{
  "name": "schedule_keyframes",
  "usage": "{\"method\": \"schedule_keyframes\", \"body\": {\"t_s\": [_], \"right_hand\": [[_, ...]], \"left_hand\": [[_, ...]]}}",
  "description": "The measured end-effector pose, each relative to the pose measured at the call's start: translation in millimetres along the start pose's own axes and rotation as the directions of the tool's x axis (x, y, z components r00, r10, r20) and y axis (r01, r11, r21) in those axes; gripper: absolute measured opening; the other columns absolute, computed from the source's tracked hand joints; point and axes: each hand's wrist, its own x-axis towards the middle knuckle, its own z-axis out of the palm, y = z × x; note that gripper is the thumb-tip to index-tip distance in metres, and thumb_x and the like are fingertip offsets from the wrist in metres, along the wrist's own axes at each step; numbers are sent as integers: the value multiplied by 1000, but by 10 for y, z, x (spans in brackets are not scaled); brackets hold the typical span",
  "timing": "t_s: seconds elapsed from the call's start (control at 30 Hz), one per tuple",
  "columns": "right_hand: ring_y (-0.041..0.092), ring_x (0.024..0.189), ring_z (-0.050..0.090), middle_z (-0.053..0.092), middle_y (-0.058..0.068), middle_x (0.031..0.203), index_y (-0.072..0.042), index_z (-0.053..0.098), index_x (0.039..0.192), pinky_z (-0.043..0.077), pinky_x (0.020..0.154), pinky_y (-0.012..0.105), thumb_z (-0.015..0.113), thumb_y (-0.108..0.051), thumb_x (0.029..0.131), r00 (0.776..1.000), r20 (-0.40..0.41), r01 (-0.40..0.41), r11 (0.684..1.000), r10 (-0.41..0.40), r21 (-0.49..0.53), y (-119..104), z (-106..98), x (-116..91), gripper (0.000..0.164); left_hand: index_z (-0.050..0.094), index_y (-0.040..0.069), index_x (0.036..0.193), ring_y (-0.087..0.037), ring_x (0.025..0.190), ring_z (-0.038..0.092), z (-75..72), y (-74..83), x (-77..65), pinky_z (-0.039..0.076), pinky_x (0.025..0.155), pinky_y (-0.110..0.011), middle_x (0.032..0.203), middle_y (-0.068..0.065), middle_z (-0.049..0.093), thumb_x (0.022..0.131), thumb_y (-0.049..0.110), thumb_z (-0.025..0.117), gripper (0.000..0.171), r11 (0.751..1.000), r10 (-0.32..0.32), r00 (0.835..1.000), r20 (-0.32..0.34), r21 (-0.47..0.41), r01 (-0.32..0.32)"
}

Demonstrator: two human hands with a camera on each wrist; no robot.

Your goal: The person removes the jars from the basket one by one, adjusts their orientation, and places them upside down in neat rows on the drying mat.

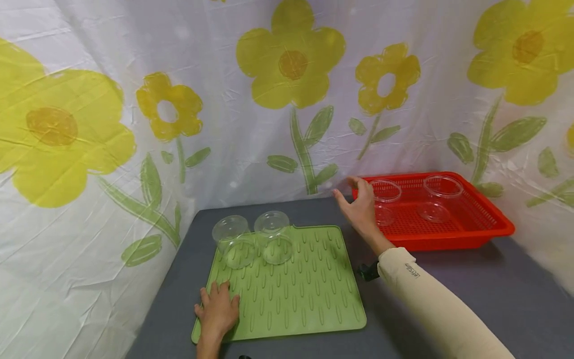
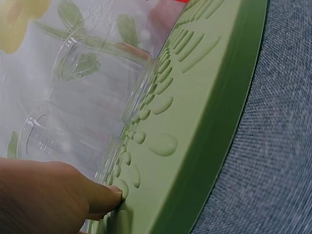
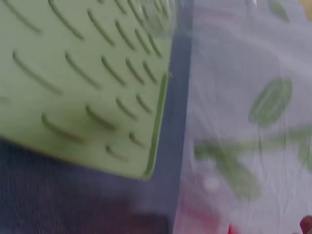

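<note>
My left hand [image 1: 218, 310] rests on the left front part of a green ribbed mat [image 1: 309, 304], fingers spread. In the left wrist view its thumb [image 2: 105, 197] touches the mat close to the clear cups. Two clear plastic cups, a left one [image 1: 233, 242] and a right one [image 1: 273, 237], stand rim down side by side at the mat's back left. My right hand [image 1: 362, 209] is raised at the left end of a red basket [image 1: 448, 242], thumb and fingers apart and nothing between them. Beside it a clear cup [image 1: 386, 199] stands in the basket, partly hidden by the hand.
Another clear cup [image 1: 441, 199] stands farther right in the basket. A grey cloth [image 1: 323, 344] covers the table. Close behind hangs a white curtain [image 1: 224, 164] with yellow flowers. A small dark object [image 1: 244, 357] shows at the bottom edge.
</note>
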Motion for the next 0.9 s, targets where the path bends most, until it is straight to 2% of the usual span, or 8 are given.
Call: {"method": "schedule_keyframes", "body": {"t_s": [0.2,0.3,0.4,0.5,0.6,0.7,0.77,0.9], "right_hand": [[44,122,47,59,26,127,3,57,129,33,107,57,80,-29,86,990,-124,-83,990,68,-113,233,-239,136,59],[43,128,42,52,27,135,2,50,137,30,109,59,80,-37,85,980,-122,-180,964,158,-198,362,-363,215,72],[45,135,35,43,29,145,3,38,146,28,112,63,80,-48,82,958,-73,-285,917,276,-277,475,-498,306,91],[49,140,28,33,31,153,4,24,154,24,115,67,79,-55,81,916,8,-376,866,401,-328,543,-645,391,110],[53,144,21,22,34,159,4,10,158,22,117,70,78,-59,81,852,110,-450,823,512,-347,576,-777,450,121],[57,147,14,12,36,162,5,1,159,20,119,71,75,-62,81,794,195,-485,794,575,-367,606,-875,478,126],[59,147,13,11,37,161,7,0,158,20,119,71,74,-63,82,769,232,-488,782,595,-388,627,-919,485,127],[62,145,14,13,41,159,11,-1,157,20,120,71,73,-63,84,738,282,-467,766,613,-442,663,-953,478,127]], "left_hand": [[48,-7,144,-70,144,10,-21,6,-18,14,106,-87,153,-45,27,100,19,61,53,1000,-3,1000,2,-17,3],[47,-8,144,-70,143,9,-26,1,-21,13,106,-87,153,-46,26,100,18,61,52,1000,-1,1000,3,-24,2],[47,-8,144,-70,144,9,-30,-6,-19,13,106,-87,153,-46,26,100,18,60,52,1000,-1,1000,7,-24,1],[47,-7,144,-70,144,9,-24,-12,-15,13,106,-87,153,-46,27,100,18,60,52,1000,-2,1000,5,-18,2],[48,-7,144,-69,144,10,-11,-14,-8,13,105,-87,153,-45,27,100,19,60,52,1000,-7,1000,4,-9,7],[48,-6,145,-69,145,9,-8,-6,-3,13,106,-87,154,-44,27,101,19,60,52,1000,-15,1000,13,-9,15],[48,-5,145,-68,145,9,-6,-4,2,13,106,-87,154,-44,27,101,20,60,52,1000,-17,1000,15,-10,17],[48,-5,145,-68,145,9,0,1,-1,13,106,-87,154,-44,27,101,20,60,52,1000,-16,1000,13,-9,16]]}}
